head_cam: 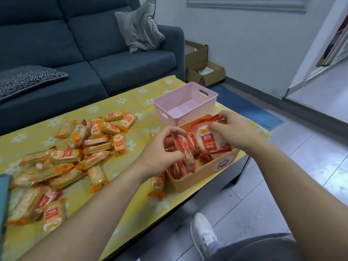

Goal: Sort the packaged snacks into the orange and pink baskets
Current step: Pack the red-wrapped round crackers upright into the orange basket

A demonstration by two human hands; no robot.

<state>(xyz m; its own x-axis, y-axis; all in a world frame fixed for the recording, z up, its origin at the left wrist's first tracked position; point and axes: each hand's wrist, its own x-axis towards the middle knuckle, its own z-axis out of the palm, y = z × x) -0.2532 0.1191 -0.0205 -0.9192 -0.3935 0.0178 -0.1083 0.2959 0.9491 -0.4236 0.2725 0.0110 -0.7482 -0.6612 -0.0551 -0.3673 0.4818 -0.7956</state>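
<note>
The orange basket [199, 175] stands at the table's right edge and holds several red snack packs. Both hands are over it. My left hand [160, 149] grips red packs [183, 147] standing on edge in the basket. My right hand [232, 129] pinches the top of a larger red snow-cracker pack [206, 141] upright at the far end. The pink basket [185, 103] sits just behind the orange one, with nothing inside. Several orange snack packs [75, 157] lie scattered across the left of the yellow flowered tablecloth [120, 185].
One orange pack [157, 182] lies against the orange basket's left wall. A blue sofa [84, 53] with cushions runs behind the table. Cardboard boxes [205, 72] stand on the floor to the right, and my white shoe [201, 234] is below the table edge.
</note>
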